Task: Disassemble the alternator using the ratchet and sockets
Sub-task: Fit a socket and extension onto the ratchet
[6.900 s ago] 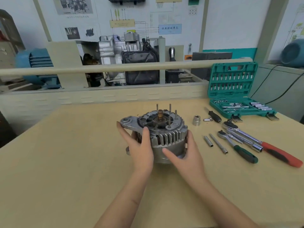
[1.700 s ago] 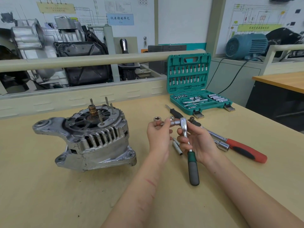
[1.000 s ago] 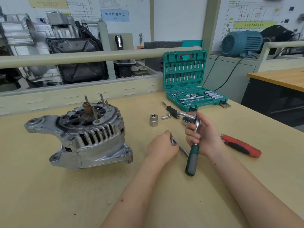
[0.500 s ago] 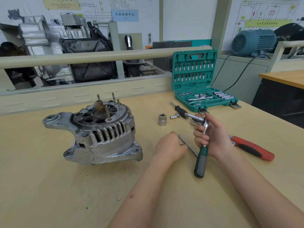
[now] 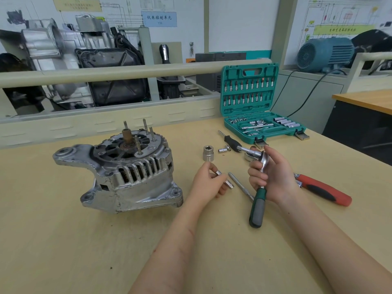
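Left hand [image 5: 209, 183] has lifted a slim deep socket [image 5: 224, 179] off the bench since half a second ago, pinching it. Right hand [image 5: 270, 177] grips the green-handled ratchet [image 5: 258, 200] near its head. Alternator [image 5: 125, 168] sits untouched, left. Step: tool assembly. Next: seat socket squarely on the drive.

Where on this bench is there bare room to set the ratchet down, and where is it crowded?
Bare tabletop lies in front of the alternator, out to the near edge, and between the two forearms. It is crowded right of the alternator: large socket, extension bar, red-handled ratchet and socket case ring the left hand and the right hand.
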A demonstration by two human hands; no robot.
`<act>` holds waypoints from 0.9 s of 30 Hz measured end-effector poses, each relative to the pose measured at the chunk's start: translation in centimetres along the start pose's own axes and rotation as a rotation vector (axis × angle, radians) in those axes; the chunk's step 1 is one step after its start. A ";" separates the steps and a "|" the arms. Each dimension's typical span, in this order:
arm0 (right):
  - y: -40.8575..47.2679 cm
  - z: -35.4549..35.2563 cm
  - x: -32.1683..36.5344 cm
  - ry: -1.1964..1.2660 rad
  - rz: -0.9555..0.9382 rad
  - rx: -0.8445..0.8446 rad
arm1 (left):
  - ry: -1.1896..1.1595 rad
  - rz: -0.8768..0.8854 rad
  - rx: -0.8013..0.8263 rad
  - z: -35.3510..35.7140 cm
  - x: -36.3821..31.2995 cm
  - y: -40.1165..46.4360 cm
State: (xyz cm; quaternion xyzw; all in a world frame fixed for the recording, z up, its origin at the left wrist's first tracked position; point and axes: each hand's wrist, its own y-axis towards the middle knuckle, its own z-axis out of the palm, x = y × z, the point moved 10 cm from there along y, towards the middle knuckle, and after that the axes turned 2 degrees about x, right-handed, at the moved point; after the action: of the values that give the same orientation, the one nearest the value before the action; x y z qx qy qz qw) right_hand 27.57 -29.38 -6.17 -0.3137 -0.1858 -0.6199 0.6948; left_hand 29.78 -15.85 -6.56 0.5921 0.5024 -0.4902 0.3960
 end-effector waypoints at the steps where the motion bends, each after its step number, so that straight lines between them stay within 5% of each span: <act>1: 0.0 0.0 0.0 0.001 0.001 -0.001 | -0.078 -0.044 -0.026 -0.3 0.2 0.0; 7: -0.1 0.0 -0.1 -0.005 0.007 -0.001 | -0.505 -0.275 0.032 0.9 1.0 -0.9; 14: -0.1 0.2 0.1 -0.012 -0.008 0.006 | -0.801 -0.323 0.025 1.6 1.0 -1.7; 21: 0.0 0.3 0.0 0.000 -0.005 0.036 | -0.847 -0.064 0.067 0.7 -4.5 -2.4; 27: 0.2 0.0 -0.3 0.006 0.008 0.005 | -1.131 0.165 -0.163 -5.9 -11.9 -6.0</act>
State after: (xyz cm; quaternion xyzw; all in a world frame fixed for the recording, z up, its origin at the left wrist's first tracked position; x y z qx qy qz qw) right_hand 27.69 -29.11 -6.38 -0.3110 -0.1842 -0.6174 0.6987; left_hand 24.75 -11.58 6.43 0.2427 0.2009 -0.6578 0.6842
